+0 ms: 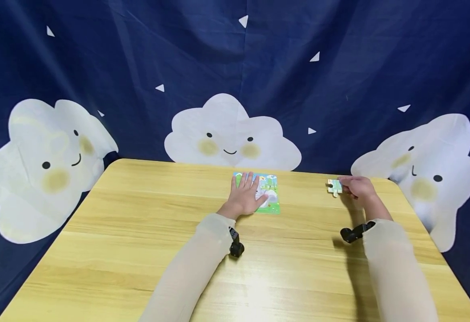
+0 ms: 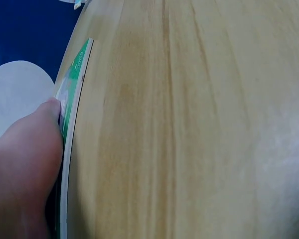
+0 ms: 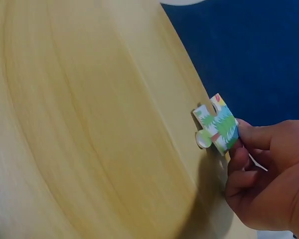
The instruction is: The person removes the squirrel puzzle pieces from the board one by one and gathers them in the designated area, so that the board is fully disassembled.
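A jigsaw puzzle board (image 1: 274,206) with a green and blue picture lies near the far edge of the table. My left hand (image 1: 244,197) rests flat on it with the fingers spread, covering its left part. In the left wrist view the thumb lies on the board (image 2: 77,64), whose light edge shows. Off to the right, my right hand (image 1: 357,187) pinches a jigsaw puzzle piece (image 3: 219,124) between thumb and fingers. The piece carries a green tree picture, with a rounded tab and a notch. Whether it touches the table cannot be told.
The wooden table (image 1: 138,250) has rounded far corners. Behind it hangs a dark blue curtain (image 1: 203,53) with white smiling clouds. A black wrist camera (image 1: 236,246) sits on the left sleeve, and another camera (image 1: 349,234) on the right.
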Motion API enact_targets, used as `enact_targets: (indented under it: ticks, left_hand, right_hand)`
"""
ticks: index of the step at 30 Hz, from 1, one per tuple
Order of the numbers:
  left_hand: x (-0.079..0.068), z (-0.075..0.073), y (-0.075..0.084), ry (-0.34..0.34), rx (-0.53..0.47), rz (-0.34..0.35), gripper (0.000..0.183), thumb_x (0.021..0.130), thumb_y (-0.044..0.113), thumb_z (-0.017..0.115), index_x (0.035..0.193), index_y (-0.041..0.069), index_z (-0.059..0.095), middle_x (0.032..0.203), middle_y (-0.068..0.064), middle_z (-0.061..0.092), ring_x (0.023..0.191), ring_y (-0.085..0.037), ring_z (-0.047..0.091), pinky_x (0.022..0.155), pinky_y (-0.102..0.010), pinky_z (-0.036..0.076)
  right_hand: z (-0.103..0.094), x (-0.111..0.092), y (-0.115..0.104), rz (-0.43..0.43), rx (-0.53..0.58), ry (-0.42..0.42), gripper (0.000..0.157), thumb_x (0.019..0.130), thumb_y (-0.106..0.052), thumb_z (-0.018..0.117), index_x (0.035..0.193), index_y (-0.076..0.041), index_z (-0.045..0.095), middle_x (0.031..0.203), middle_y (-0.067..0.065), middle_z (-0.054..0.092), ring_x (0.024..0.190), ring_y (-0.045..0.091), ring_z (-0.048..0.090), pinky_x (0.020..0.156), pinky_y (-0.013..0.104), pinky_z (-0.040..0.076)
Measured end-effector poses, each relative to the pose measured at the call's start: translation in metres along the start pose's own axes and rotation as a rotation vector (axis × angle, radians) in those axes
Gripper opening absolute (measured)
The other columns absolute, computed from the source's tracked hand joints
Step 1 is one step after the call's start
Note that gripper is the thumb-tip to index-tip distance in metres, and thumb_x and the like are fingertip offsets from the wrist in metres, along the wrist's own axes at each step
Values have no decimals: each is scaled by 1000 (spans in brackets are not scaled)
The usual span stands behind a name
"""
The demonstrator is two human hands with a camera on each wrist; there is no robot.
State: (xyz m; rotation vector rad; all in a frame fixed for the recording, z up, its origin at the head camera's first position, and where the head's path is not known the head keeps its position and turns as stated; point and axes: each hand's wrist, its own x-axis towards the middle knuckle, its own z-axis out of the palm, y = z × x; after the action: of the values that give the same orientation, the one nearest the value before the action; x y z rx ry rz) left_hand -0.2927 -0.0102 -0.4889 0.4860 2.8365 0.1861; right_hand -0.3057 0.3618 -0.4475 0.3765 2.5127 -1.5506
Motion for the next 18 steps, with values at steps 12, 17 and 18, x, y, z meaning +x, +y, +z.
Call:
enact_targets:
  ticks: [12, 17, 18]
  left_hand:
    - [2, 1, 1, -6, 8, -11, 82, 102, 69, 15, 163, 19, -8, 167, -5, -19, 153, -26, -22, 118, -55, -20]
    - [3, 2, 0, -10, 1, -13, 82, 102, 69, 15, 163, 19, -8, 168, -5, -19, 153, -25, -22, 118, -55, -21]
    - [3, 2, 0, -11, 0, -12, 82, 102, 69, 16, 163, 19, -8, 168, -5, -19, 153, -25, -22, 118, -55, -21]
  right_hand:
    - [-2, 3, 16, 39, -111, 205, 36, 104, -20, 56, 124, 7, 66, 73, -26, 53, 82, 7, 50, 67, 19, 43]
    - [3, 3, 12, 34, -124, 253, 35, 102, -23, 61, 119, 7, 70, 70, -28, 51, 94, 14, 51, 74, 19, 40]
    - [3, 4, 12, 37, -126, 261, 35, 101, -23, 62, 118, 6, 71, 69, -29, 51, 96, 15, 51, 75, 19, 39]
